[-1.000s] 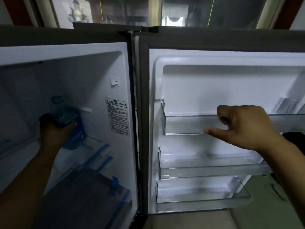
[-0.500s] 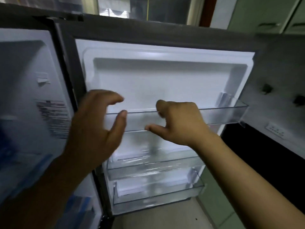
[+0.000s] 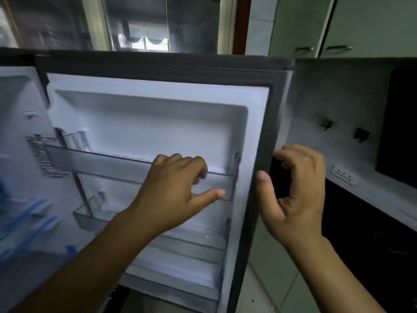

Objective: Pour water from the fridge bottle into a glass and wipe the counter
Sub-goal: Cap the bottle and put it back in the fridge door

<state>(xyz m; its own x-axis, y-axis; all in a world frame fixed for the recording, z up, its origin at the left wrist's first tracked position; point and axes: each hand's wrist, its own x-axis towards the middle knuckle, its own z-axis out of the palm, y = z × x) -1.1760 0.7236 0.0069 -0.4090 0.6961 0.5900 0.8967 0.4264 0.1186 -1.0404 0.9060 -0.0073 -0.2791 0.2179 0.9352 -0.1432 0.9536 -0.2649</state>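
Observation:
The fridge door (image 3: 259,132) stands open with its white inner side facing me. My right hand (image 3: 295,193) wraps its outer edge at mid height, thumb on the inner gasket and fingers curled around the dark outer side. In front of the top clear door shelf (image 3: 101,161) hovers my left hand (image 3: 176,190), fingers loosely curled and holding nothing. The fridge's inside (image 3: 20,199) shows blurred at the far left, with blue tape strips. No bottle or glass is in view.
Two lower door shelves (image 3: 191,247) sit below my left hand. To the right of the door are a dark counter with a cooktop (image 3: 372,240), a wall socket (image 3: 344,177), a dark appliance (image 3: 399,123) and upper cabinets (image 3: 338,26).
One second ago my left hand held a blue bottle inside the fridge; it let go and came to the door. My right hand shifted from the door shelf to the door's edge.

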